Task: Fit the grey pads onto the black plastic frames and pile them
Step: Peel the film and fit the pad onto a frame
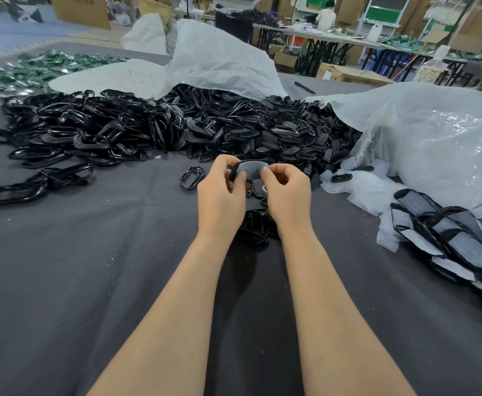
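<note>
**Pad-fitting stage.** The left grip and right grip are held just above the cloth-covered counter. Between them they hold one black plastic frame with a grey pad lying across its face. Both grips are curled round the piece: the left thumb presses on the pad's left end, and the right thumb and forefinger pinch its right end. The long axis of the piece runs left to right and spans the gap between the grips, so neither is nearer. Whether the pad is fully seated cannot be told, though pressing along its edge is probably the step in hand. The pile of padded frames lies well to the right, on the right grip's side, which favours that grip for stacking. The heap of bare frames lies beyond the grips, and a loose frame sits just left of them.
</note>
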Demonstrator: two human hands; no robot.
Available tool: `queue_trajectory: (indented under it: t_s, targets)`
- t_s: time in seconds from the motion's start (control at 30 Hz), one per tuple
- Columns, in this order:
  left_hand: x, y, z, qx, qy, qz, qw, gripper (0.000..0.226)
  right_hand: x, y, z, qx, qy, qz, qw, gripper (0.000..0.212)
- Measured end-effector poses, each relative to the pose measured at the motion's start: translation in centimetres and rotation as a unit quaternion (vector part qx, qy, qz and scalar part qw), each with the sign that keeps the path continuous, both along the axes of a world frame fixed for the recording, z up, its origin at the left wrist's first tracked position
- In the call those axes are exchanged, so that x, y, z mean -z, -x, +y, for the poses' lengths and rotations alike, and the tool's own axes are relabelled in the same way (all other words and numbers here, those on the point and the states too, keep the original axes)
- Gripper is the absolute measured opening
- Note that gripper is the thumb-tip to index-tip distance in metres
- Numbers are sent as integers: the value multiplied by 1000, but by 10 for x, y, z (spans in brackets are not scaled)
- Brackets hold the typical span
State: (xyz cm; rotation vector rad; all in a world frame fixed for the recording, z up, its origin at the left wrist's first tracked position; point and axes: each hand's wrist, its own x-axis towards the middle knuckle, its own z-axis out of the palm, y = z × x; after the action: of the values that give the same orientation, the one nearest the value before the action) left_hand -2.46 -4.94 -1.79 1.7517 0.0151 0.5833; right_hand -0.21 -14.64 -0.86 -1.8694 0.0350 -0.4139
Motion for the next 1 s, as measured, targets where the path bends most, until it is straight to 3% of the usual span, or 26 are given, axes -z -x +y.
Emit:
queue_trajectory:
  t_s: [0.1, 0.23, 0.37, 0.5, 0.67, 0.83, 1.0]
  targets:
    - [1, 0, 1, 10, -33, -12, 999, 25, 0, -2, -6, -25, -43, 60, 997, 14]
    - [1, 0, 2, 20, -54, -9, 998, 22, -1, -4, -10, -12, -82, 74, 994, 13]
    - [0, -2, 4, 39, -18, 1, 999, 34, -1, -8, -12, -42, -187, 99, 976, 10]
    - [0, -6, 5, 66, 43, 27, 997, 30, -2, -9, -14, -99, -260, 123, 953, 8]
    - [0, -6, 4, 65, 65, 51, 994, 26, -1, -10, -13, -94, -232, 108, 962, 16]
    - [2, -7, 5, 71, 92, 66, 991, 9, 0, -10, -10, -90, -203, 92, 971, 9]
    - [3, -9, 5, 62, 107, 64, 990, 19, 1, -8, -8, -70, -142, 70, 985, 6]
